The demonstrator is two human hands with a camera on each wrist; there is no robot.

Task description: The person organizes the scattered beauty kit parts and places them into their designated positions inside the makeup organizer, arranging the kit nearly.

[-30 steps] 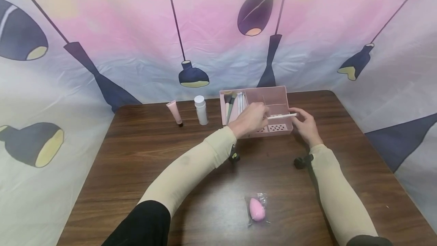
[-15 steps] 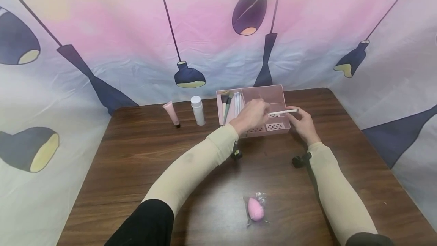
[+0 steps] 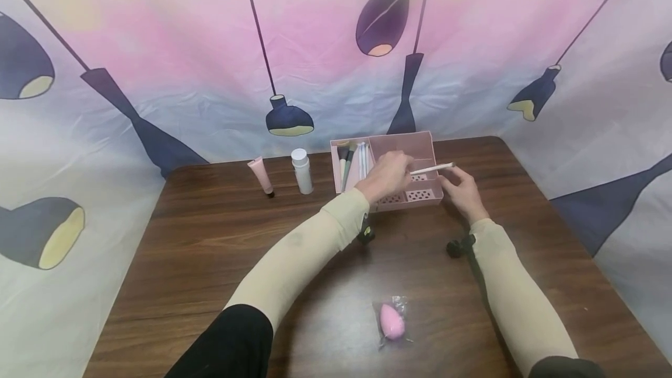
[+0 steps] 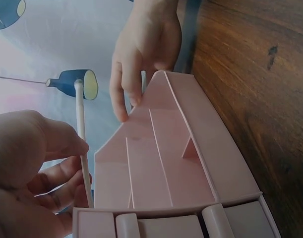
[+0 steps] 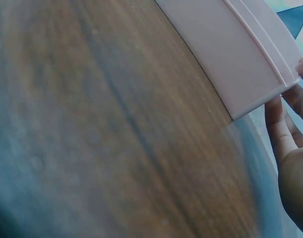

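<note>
In the left wrist view, my left hand [image 4: 22, 163] pinches a thin white stick [image 4: 81, 119] between thumb and fingers, over the end of a pink divided organizer box [image 4: 225, 139]. From the head view, the same stick [image 3: 434, 168] points right from the left hand [image 3: 388, 175] across the box's right half. My right hand [image 3: 466, 192] is at the right end of the box, its fingers touching the end wall. The right wrist view has this hand [image 5: 297, 163] beside the box's corner [image 5: 250, 101], fingers fairly straight.
Makeup brushes [image 3: 347, 162] and slim white sticks [image 3: 363, 159] lie in the box's left compartment. Left of it stand a white bottle [image 3: 303, 174] and a pink tube [image 3: 261, 176]. A pink makeup sponge [image 3: 392, 322] in clear wrap lies near the table's front. A patterned cloth [image 3: 210, 45] hangs behind.
The right end of the white stick has tilted up and now stands clear of the right hand's fingertips. The head view has shifted slightly; both hands stay at the box.
</note>
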